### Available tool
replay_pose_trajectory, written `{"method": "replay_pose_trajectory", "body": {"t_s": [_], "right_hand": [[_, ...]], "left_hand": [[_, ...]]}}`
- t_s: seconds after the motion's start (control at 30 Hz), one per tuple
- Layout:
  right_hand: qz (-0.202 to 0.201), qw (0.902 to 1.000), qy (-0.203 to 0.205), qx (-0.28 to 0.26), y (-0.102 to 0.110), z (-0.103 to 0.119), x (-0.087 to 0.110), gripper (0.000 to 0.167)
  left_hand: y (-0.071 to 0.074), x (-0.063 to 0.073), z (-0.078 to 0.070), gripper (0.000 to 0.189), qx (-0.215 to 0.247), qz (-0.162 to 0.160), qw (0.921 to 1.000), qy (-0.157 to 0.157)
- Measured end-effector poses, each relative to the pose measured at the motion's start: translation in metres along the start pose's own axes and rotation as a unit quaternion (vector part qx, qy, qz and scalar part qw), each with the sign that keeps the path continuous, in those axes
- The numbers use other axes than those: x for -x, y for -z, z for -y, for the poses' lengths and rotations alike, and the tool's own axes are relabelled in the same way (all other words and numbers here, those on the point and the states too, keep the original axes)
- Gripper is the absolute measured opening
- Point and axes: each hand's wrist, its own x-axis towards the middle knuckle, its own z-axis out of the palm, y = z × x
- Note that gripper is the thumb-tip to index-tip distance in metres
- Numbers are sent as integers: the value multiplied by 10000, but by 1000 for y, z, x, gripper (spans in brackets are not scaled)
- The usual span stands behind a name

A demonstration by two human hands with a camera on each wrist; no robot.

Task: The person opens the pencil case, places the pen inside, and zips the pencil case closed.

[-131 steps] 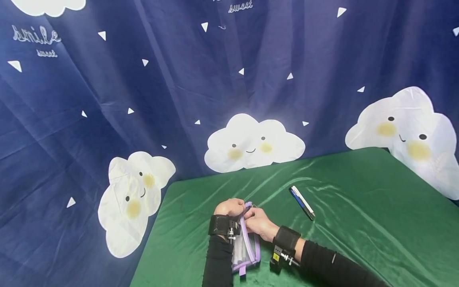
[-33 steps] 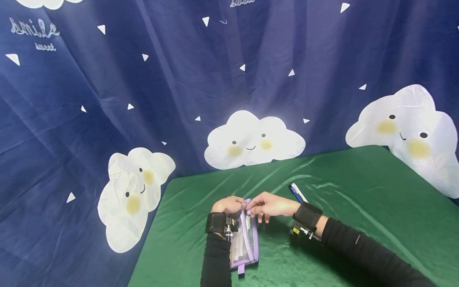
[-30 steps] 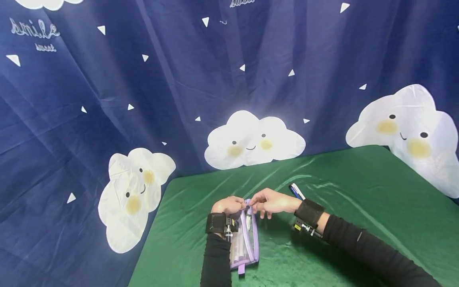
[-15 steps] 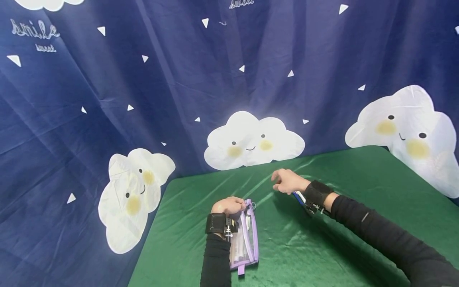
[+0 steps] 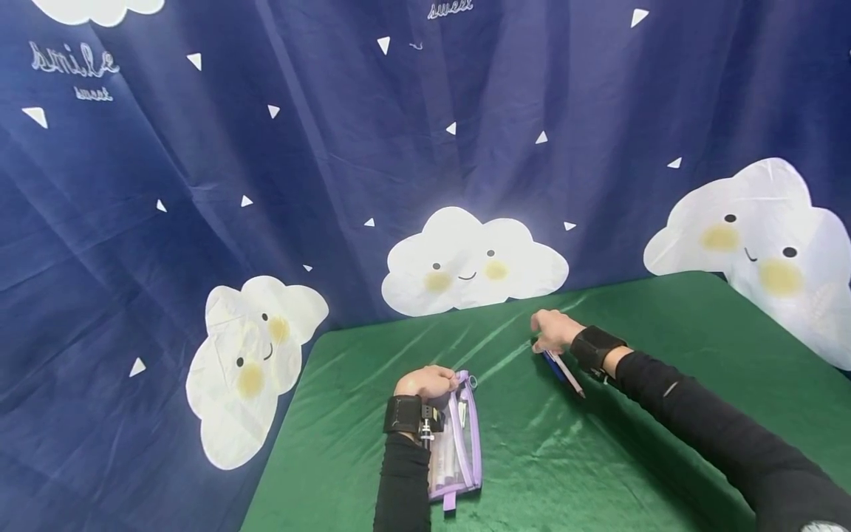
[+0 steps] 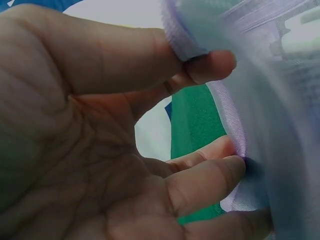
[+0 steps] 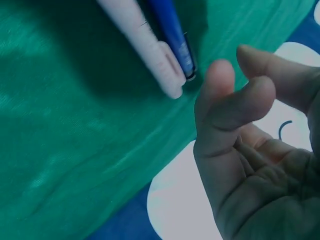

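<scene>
My left hand (image 5: 425,382) pinches the top edge of a see-through pencil case (image 5: 475,436) with purple trim, thumb and index finger on the rim. In the left wrist view the case's mesh (image 6: 285,125) fills the right side, and a pale pen-like item (image 6: 302,40) shows through it. My right hand (image 5: 554,331) hovers at the far ends of two pens, its fingers loosely bent and holding nothing. A blue pen (image 7: 172,35) and a whitish capped pen (image 7: 142,45) lie side by side on the green cloth, just off the fingertips.
The green-covered table (image 5: 372,436) extends around the case and pens. Behind it hangs a dark blue curtain (image 5: 372,148) with smiling clouds. A metal ring (image 5: 473,381) sits at the case's far corner.
My right hand has left the case's far end and moved right and away to the two pens. My left hand has stayed on the case.
</scene>
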Motion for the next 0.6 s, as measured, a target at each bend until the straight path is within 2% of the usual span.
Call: {"method": "replay_pose_trajectory", "body": {"t_s": [0.13,0.3,0.43,0.6], "right_hand": [[109,9996,-248,-125,-1,-2,1,48],[365,9989,-293,-44,-2,3,5,41],[603,9973,-415,-78,-2,5,5,42],[599,9964,-581,-168,-8,4,0,43]], "left_hand": [[-1,0,0,21,-92,-38,9999,16],[-1,1,-2,19,-266,4,9996,-7],[0,2,-2,16,-267,29,9996,-32],[0,1,1,17,-196,-15,9998,-71]]}}
